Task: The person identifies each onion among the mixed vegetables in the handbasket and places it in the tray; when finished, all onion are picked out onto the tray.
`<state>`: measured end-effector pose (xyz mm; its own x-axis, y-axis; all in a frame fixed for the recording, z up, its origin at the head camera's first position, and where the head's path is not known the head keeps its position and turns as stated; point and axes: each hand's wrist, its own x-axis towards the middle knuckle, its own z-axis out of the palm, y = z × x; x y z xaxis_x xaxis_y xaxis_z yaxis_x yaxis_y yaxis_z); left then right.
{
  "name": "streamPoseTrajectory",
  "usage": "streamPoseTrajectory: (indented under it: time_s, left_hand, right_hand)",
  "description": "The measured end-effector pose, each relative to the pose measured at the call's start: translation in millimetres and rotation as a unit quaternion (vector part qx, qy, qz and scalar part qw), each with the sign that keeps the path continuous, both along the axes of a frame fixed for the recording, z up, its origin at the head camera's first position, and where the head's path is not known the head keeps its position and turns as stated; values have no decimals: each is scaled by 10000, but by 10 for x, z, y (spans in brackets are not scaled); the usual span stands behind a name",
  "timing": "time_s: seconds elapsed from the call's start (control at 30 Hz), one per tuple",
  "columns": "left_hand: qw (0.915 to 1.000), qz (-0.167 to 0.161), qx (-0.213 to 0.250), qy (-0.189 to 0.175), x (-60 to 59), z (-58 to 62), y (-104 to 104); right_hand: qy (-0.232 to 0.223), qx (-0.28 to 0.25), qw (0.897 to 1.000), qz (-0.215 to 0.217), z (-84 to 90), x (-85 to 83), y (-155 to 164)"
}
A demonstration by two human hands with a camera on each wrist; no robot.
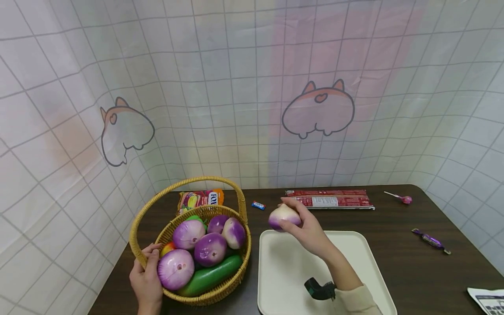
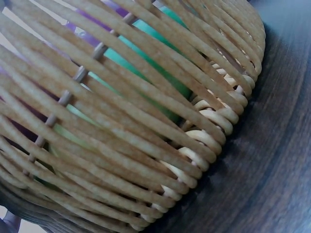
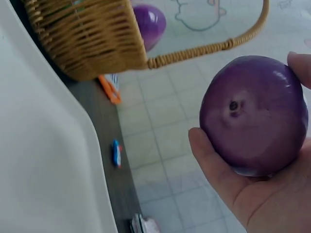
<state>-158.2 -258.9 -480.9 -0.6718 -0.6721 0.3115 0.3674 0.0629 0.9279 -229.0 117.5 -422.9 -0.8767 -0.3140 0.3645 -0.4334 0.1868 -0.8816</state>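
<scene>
Head view shows my right hand wrapped around a round purple-and-white onion, held up over the far left corner of the white plastic tray. My left hand grips the rim of the woven yellow basket, left of the onion.

Purple-and-white onion, round and glossy, up off the table at frame centre, above the far edge of the white tray, right of wicker basket.
</scene>
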Motion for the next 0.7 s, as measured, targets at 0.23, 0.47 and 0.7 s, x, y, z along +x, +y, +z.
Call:
streamPoseTrajectory:
  time_s: [0.23,0.47,0.7]
  left_hand:
    - [10000,-5,-20,-48,8,0,4]
    - [10000,-1,-21,-67,15,11,5]
    - [10000,-12,-11,6,8,9,4]
  right_hand:
    - [-199,375,9987,-267,-69,-64,125]
    - [-562,1089,9914,-453,-179,-112,200]
    - [-826,1340,9875,0,-310,-148,186]
